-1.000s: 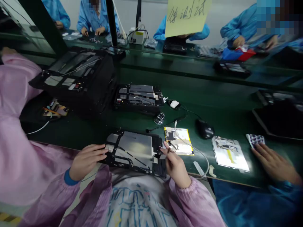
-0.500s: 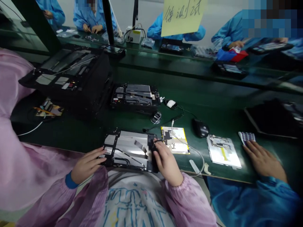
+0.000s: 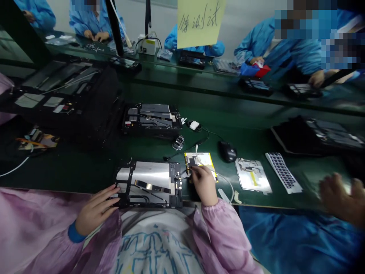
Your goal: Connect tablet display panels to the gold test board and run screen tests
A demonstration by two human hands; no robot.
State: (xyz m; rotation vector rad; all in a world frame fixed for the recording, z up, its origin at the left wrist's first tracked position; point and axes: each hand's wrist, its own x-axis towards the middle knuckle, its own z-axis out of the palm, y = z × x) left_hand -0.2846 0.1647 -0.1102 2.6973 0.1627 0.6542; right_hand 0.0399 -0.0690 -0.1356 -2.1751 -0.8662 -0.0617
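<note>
An opened tablet (image 3: pixel 152 171), with silver battery panels and a dark ribbon cable across it, lies at the bench's front edge before me. My left hand (image 3: pixel 94 211) rests with stretched fingers on its left end. Just off the tablet's right end, my right hand (image 3: pixel 203 184) has its fingertips pinched together, and what they hold is too small to make out. Partly behind that hand lies a yellow-edged circuit panel (image 3: pixel 209 161). A white cable (image 3: pixel 225 177) runs over this panel and curves down to the bench edge.
Stacked tablets (image 3: pixel 151 118) and a taller pile (image 3: pixel 65 87) stand behind and left. A black mouse (image 3: pixel 227 151), a silver panel (image 3: pixel 253 175) and a white dotted sheet (image 3: pixel 283 173) lie right. A co-worker's hand (image 3: pixel 339 194) is at far right.
My right hand has moved off the tablet's right end, its fingers now pinched. The tablet's ribbon cable now lies flatter. The co-worker's hand has left the dotted sheet. My view has shifted right.
</note>
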